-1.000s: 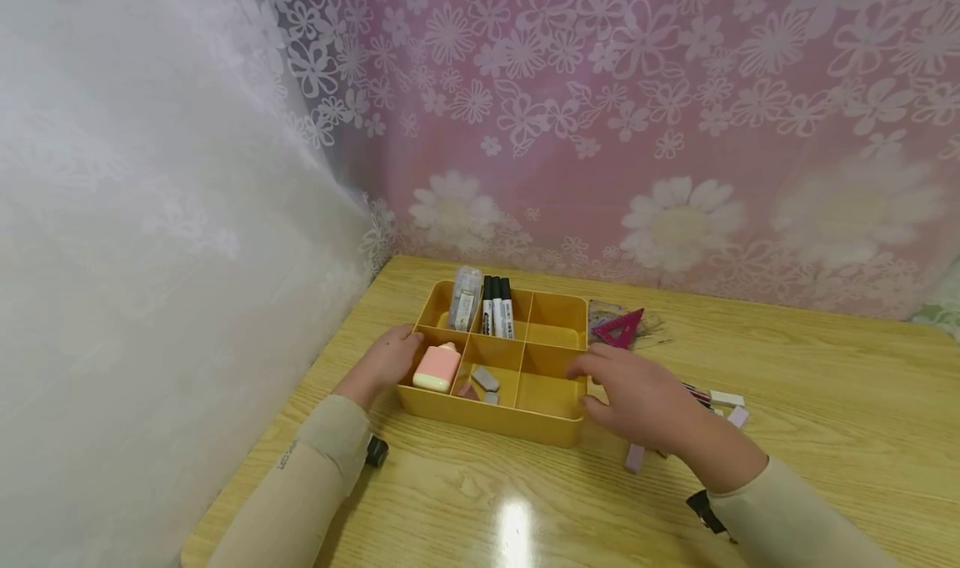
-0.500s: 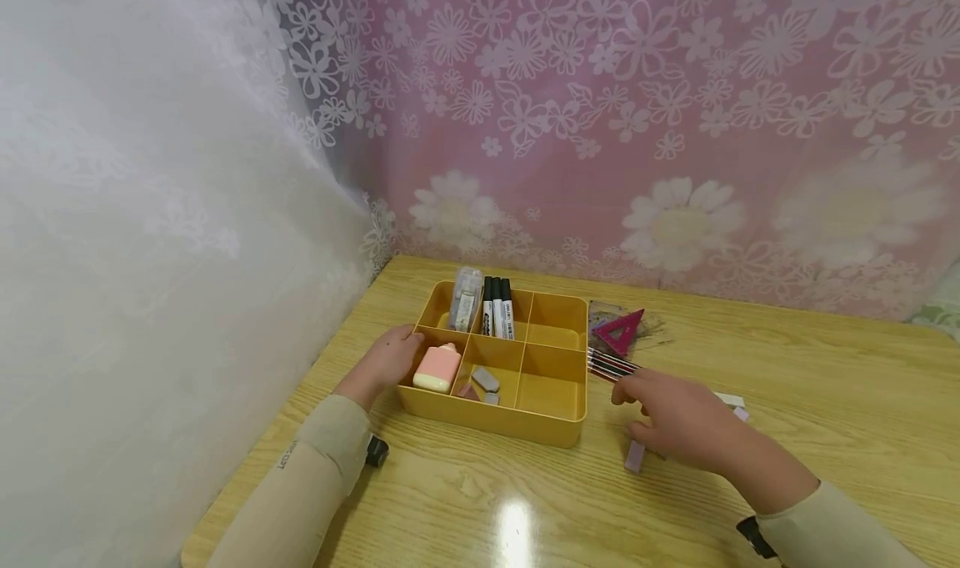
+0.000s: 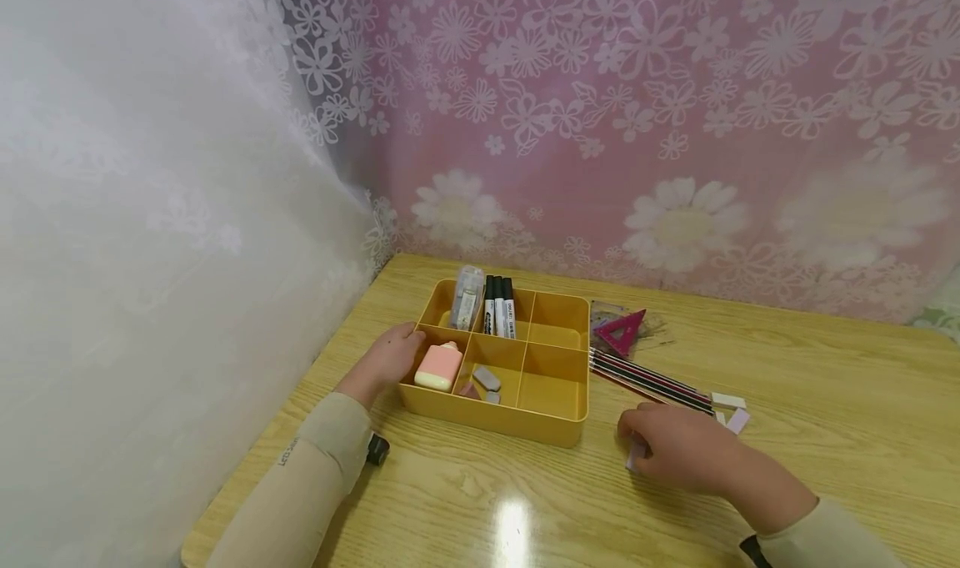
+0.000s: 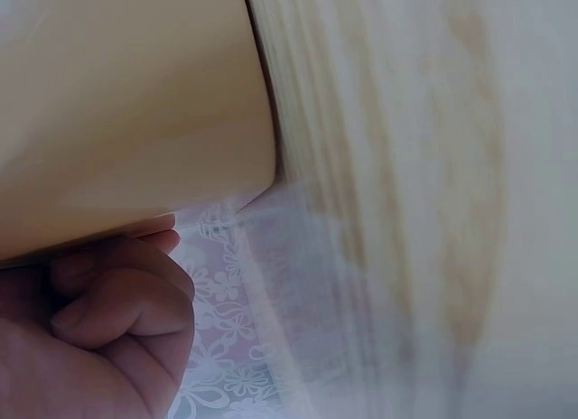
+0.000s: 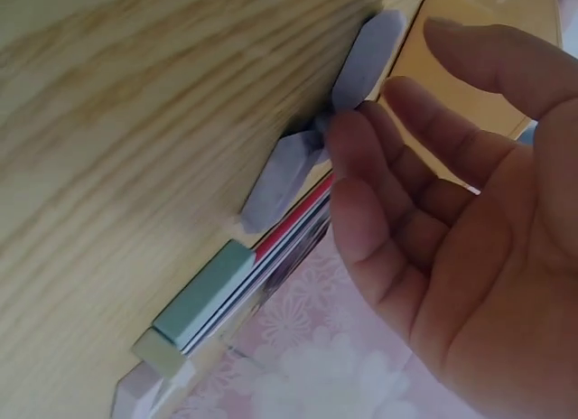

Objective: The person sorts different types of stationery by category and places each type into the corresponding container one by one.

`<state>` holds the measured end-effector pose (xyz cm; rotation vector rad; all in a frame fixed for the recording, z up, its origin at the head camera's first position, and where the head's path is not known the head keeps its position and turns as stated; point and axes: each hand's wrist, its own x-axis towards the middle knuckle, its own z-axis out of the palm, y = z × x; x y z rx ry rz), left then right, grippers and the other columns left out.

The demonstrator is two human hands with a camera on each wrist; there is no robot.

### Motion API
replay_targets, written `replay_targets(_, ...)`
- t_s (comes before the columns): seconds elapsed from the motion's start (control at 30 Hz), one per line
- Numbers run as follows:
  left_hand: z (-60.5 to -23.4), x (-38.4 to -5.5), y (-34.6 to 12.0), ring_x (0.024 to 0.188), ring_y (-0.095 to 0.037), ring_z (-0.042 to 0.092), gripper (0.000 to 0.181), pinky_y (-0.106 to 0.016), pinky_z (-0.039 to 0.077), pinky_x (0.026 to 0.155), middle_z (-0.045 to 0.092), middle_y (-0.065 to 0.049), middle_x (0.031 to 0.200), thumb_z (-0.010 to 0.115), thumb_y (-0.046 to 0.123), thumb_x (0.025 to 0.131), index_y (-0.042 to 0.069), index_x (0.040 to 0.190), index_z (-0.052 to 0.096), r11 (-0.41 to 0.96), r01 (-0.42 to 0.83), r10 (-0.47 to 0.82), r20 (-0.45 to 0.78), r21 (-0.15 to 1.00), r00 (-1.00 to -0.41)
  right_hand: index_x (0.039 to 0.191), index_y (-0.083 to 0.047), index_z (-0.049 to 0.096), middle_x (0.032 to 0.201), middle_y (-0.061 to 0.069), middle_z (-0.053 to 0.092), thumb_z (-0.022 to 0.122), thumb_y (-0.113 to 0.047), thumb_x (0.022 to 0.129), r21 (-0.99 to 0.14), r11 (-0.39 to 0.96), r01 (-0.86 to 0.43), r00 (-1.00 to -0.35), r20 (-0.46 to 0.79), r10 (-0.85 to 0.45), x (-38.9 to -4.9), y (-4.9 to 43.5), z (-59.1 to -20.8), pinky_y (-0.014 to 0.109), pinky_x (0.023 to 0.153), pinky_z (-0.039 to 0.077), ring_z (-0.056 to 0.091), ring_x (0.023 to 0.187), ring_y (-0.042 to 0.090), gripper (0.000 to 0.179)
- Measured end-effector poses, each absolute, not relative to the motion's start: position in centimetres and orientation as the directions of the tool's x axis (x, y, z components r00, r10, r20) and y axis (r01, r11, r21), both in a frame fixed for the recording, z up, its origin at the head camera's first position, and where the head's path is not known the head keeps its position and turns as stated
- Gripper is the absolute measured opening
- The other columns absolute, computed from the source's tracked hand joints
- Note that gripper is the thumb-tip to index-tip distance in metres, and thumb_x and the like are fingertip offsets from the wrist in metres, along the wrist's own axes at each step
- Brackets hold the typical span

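Observation:
On the table stands a yellow compartment organizer (image 3: 491,418), seen from its side in the left wrist view. My left hand (image 3: 392,355) holds its left wall, thumb at the rim and fingers bent against the outside. My right hand (image 3: 678,447) is low over the table, right of the organizer, at a lilac eraser (image 3: 634,454). In the right wrist view its thumb and fingers are apart, with fingertips close to that eraser (image 5: 368,60) and another lilac eraser (image 5: 282,180). Striped pencils (image 3: 652,381) lie just beyond this hand.
The organizer holds a pink bottle (image 3: 438,365), grey erasers (image 3: 486,378), black-capped markers (image 3: 500,308) and a clear case (image 3: 467,299). A magenta set square (image 3: 621,331) lies behind the pencils. More erasers (image 3: 728,400) lie at the pencils' right end. A floral curtain (image 3: 570,176) hangs behind.
My right hand has moved from the organizer's right wall rightward and down to the lilac eraser, uncovering the pencils. My left hand stays on the left wall.

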<state>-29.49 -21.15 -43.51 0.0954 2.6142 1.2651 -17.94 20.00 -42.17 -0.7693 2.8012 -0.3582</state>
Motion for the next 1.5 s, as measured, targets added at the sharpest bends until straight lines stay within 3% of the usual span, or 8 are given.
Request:
replay_targets(0.2,-43.4,-29.4,-21.1,0.139,-0.035,0.043,0.049,-0.056,0.031,0.114,0.05,-0.014,0.148,0.032,0.034,0.111,0.008,0.147,0.052,0.63,-0.038,0.167,-0.183,0.776,-0.969,0.088,-0.027,0.068,0.078,-0.014,0.049,0.074,-0.014,0.086,-0.21,0.872,-0.442,-0.867,-0.147,-0.475,-17.2,19.0,-42.2,0.029,0.056,0.037,0.04,0.063,0.006,0.015)
replay_targets(0.43,-43.4,-29.4,-21.1,0.14,-0.035,0.042,0.049,-0.056,0.031,0.114,0.05,-0.014,0.149,0.032,0.034,0.111,0.007,0.147,0.051,0.629,-0.042,0.166,-0.187,0.776,-0.968,0.089,-0.021,0.069,0.079,-0.01,0.052,0.079,-0.015,0.087,-0.136,0.89,-0.435,-0.876,-0.163,-0.453,-16.4,17.9,-41.9,0.031,0.055,0.046,0.046,0.064,0.006,0.011)
replay_targets(0.67,-43.4,-29.5,-21.1,0.139,-0.034,0.043,0.048,-0.056,0.031,0.114,0.051,-0.014,0.147,0.032,0.033,0.111,0.007,0.145,0.053,0.623,-0.048,0.162,-0.189,0.781,-0.968,0.082,-0.017,0.065,0.073,-0.006,0.046,0.078,-0.01,0.086,-0.074,0.867,-0.492,-0.863,-0.087,-0.497,-16.4,17.5,-42.6,0.032,0.049,0.041,0.042,0.059,0.009,0.016)
replay_targets(0.97,-43.6,-29.5,-21.1,0.136,-0.033,0.046,0.048,-0.055,0.032,0.114,0.054,-0.013,0.145,0.032,0.033,0.111,0.007,0.144,0.055,0.625,-0.041,0.161,-0.18,0.78,-0.97,0.083,-0.023,0.06,0.075,-0.009,0.044,0.075,-0.01,0.08,-0.156,0.875,-0.458,-0.875,-0.095,-0.475,-16.9,18.0,-42.9,0.03,0.05,0.037,0.039,0.058,0.01,0.02)
replay_targets(1.3,-43.6,-29.5,-21.0,0.136,-0.032,0.046,0.046,-0.056,0.033,0.113,0.055,-0.011,0.143,0.032,0.035,0.111,0.011,0.142,0.057,0.605,-0.062,0.16,-0.197,0.794,-0.967,0.09,-0.025,0.061,0.084,-0.013,0.05,0.068,-0.019,0.086,-0.235,0.885,-0.402,-0.915,0.09,-0.392,-17.7,18.3,-39.0,0.027,0.053,0.038,0.042,0.062,0.006,0.01)
replay_targets(1.5,-43.5,-29.4,-21.0,0.137,-0.032,0.045,0.047,-0.056,0.033,0.113,0.053,-0.011,0.145,0.032,0.036,0.111,0.011,0.143,0.056,0.616,-0.073,0.143,-0.202,0.785,-0.969,0.097,-0.026,0.062,0.091,-0.013,0.056,0.071,-0.025,0.088,-0.28,0.852,-0.443,-0.893,0.219,-0.393,-18.2,15.6,-37.0,0.029,0.061,0.044,0.053,0.078,0.009,0.012)
